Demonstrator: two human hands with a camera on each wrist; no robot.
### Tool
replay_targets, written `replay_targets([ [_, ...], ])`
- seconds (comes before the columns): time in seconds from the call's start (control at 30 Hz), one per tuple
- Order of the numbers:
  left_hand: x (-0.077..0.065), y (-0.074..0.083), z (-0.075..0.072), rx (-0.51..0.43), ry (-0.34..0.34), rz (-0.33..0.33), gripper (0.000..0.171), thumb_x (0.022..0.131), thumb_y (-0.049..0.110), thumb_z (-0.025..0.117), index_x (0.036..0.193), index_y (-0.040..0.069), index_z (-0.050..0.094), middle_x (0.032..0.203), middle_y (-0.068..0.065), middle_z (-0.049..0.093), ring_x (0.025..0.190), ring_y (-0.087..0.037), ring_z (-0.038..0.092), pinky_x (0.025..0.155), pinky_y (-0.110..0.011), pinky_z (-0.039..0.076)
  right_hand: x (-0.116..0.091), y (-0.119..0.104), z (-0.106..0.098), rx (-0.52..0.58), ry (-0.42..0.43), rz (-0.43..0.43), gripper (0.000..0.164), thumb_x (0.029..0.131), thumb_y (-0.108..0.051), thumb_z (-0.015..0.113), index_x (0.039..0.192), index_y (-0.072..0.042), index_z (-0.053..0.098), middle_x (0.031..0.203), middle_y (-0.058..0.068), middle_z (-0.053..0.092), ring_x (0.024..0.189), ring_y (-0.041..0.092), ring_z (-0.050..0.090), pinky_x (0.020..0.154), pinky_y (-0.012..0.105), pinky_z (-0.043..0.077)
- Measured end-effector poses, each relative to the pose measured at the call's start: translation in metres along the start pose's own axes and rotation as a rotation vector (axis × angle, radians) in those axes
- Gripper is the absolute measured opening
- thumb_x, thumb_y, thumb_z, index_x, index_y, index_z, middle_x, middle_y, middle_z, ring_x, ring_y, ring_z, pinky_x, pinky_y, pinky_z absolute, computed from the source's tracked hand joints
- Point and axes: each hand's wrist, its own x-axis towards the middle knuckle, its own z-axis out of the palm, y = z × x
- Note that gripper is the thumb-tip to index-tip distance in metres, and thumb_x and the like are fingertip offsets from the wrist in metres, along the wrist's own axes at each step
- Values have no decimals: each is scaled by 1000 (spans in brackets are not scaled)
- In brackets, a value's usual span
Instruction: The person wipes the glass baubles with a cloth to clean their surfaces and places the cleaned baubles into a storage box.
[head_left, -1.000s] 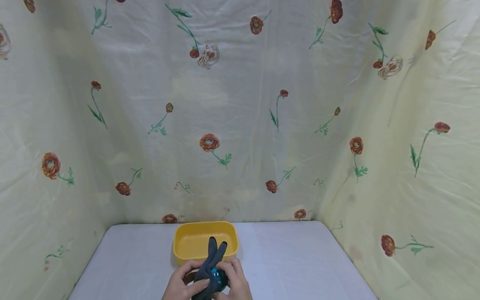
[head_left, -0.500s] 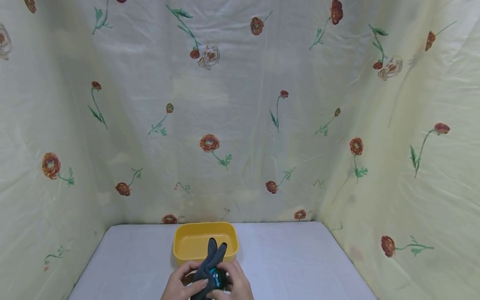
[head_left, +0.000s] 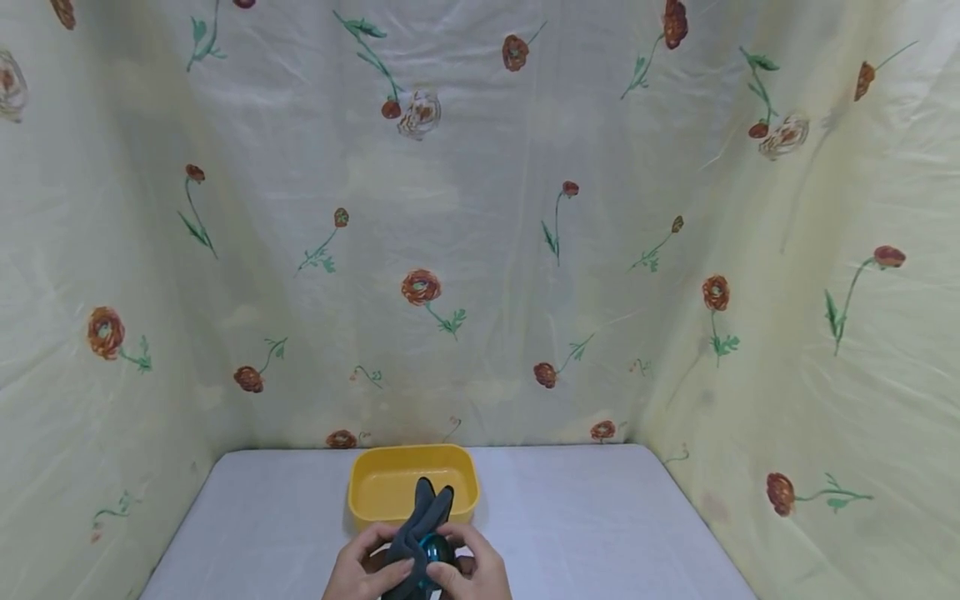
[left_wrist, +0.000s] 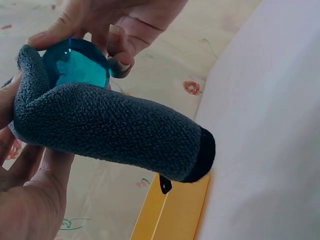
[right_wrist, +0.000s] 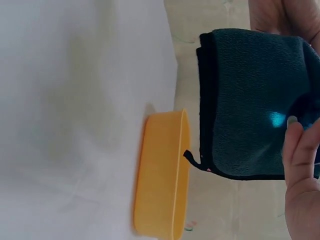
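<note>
A folded dark grey towelling cloth (head_left: 422, 525) with black edging is held in my left hand (head_left: 366, 567), thumb in front and fingers behind. Against the cloth's right side sits a shiny, see-through teal ball (head_left: 437, 548). My right hand (head_left: 477, 567) holds this ball between thumb and fingers. From the left wrist, the ball (left_wrist: 77, 65) rests in a fold of the cloth (left_wrist: 115, 132), with the right fingers around its far side. In the right wrist view the cloth (right_wrist: 255, 100) hangs spread and the ball is largely hidden at the right edge.
Just beyond the hands, a yellow rectangular tub (head_left: 375, 492) stands on the white table (head_left: 570, 517); the cloth's tips overlap it in the head view. Flower-printed curtains (head_left: 480, 250) enclose the table at the back and both sides.
The right fingers and thumb have shifted on the ball, the thumb now lying over its front. The ball appears slightly moved against the cloth. My left hand and the cloth have hardly moved.
</note>
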Motion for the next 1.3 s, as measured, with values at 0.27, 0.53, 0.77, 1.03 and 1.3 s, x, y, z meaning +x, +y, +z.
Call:
replay_targets([
  [0.27, -2, 4, 3, 29, -5, 17, 52, 83, 25, 80, 119, -5, 59, 119, -15, 66, 102, -23, 67, 88, -41, 63, 3, -5, -2, 27, 13, 63, 55, 94, -48, 64, 125, -4, 55, 91, 5, 63, 67, 14, 66, 58, 25, 60],
  [0.53, -3, 3, 4, 1, -15, -13, 52, 83, 24, 80, 121, -4, 59, 120, -15, 65, 102, -24, 67, 89, -41, 63, 2, -6, -1, -7, 42, 123, 55, 94, -55, 60, 118, -6, 58, 74, 0, 65, 56, 11, 59, 54, 22, 54],
  [0.77, -3, 2, 6, 18, -4, -25, 52, 83, 27, 80, 120, -4, 59, 119, -15, 66, 100, -24, 68, 89, -42, 63, 2, -4, -2, -2, 45, 152, 56, 93, -59, 58, 114, -7, 59, 69, 0, 66, 52, 11, 56, 51, 21, 51],
  [1.03, -3, 1, 8, 18, -3, -27, 52, 83, 27, 80, 119, -4, 60, 118, -15, 66, 101, -23, 67, 88, -39, 63, 2, -3, -5, -4, 37, 185, 58, 94, -62, 54, 114, -7, 61, 70, -2, 66, 54, 11, 58, 52, 22, 52],
  [1.3, -3, 2, 10, 32, -1, -25, 54, 82, 28, 81, 120, -3, 60, 117, -13, 67, 103, -24, 65, 89, -43, 62, 2, -3, -2, 59, 58, 195, 63, 91, -61, 59, 117, -4, 60, 69, -3, 64, 51, 10, 55, 50, 20, 50],
])
